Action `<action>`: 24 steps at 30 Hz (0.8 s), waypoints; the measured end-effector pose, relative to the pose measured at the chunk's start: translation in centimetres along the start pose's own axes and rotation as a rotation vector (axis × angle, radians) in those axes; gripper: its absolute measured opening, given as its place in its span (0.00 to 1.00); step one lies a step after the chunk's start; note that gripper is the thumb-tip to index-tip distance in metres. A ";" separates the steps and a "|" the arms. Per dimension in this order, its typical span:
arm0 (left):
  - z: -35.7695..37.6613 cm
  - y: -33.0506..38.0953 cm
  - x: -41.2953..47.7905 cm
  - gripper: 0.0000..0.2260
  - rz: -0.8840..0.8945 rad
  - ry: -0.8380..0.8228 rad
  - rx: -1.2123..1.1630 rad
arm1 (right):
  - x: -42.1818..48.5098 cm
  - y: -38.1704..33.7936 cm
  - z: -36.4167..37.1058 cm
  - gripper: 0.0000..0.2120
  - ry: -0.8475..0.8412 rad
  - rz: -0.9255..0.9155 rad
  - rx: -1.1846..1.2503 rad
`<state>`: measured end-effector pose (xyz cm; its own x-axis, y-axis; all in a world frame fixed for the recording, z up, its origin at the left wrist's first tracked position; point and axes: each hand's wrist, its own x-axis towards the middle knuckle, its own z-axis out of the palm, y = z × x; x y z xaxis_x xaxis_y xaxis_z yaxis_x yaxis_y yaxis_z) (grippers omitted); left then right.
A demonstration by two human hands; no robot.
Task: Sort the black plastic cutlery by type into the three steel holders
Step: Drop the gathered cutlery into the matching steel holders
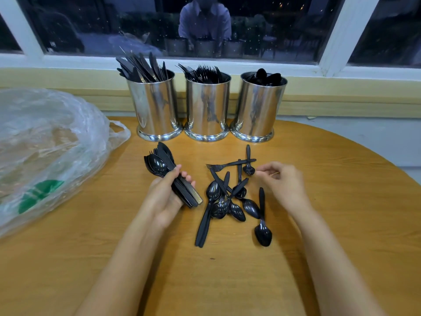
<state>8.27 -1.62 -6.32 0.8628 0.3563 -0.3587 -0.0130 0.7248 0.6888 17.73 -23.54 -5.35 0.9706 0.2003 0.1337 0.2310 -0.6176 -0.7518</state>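
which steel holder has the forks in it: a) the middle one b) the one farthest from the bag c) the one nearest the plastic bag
a: the tines of the forks stick up out of the middle holder. The bag-side holder, next to the plastic bag, has knives, and the far holder has spoons.

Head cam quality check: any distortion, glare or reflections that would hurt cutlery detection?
Head view: wide-angle distortion bows the window frame and the table edge; the steel holders show streaky mirror reflections; the dark window pane reflects the person; the plastic bag glares white; the loose cutlery pile and the bundle in the left hand read near-featureless black; shadows are soft.
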 end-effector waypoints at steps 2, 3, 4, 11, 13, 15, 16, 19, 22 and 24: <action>0.0 -0.1 0.1 0.04 -0.008 0.006 0.010 | 0.4 1.0 -0.5 0.02 -0.036 0.054 -0.042; 0.0 -0.1 0.1 0.04 -0.011 0.008 0.014 | 0.5 1.3 -0.6 0.03 -0.066 0.078 -0.063; 0.0 -0.2 0.1 0.04 -0.014 0.010 0.016 | 0.5 1.4 -0.6 0.05 -0.105 0.103 -0.086; 0.0 -0.2 0.1 0.05 -0.020 0.020 0.021 | -0.6 -0.1 0.6 0.16 -0.181 0.122 -0.454; -0.1 -0.3 0.1 0.05 -0.023 0.023 0.025 | -0.8 -0.4 1.1 0.16 -0.161 0.136 -0.420; 0.0 -0.4 0.1 0.05 -0.027 0.025 0.027 | -0.8 -0.4 1.3 0.15 -0.163 0.158 -0.381; 0.0 -0.4 0.1 0.05 -0.029 0.024 0.028 | -0.7 -0.3 1.4 0.15 -0.172 0.164 -0.369; -0.1 -0.3 0.2 0.05 -0.033 0.021 0.025 | -0.3 0.4 1.1 0.12 -0.201 0.152 -0.302; -0.2 -0.3 0.3 0.05 -0.036 0.018 0.019 | 0.1 0.3 0.3 0.10 -0.080 0.032 -0.163; -0.2 -0.3 0.2 0.05 -0.037 0.016 0.014 | 0.3 0.0 -0.2 0.10 0.079 -0.044 0.007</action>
<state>8.37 -1.64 -6.76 0.8541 0.3390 -0.3944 0.0259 0.7297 0.6833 18.01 -23.66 -5.22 0.9619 0.1665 0.2167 0.2732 -0.6045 -0.7483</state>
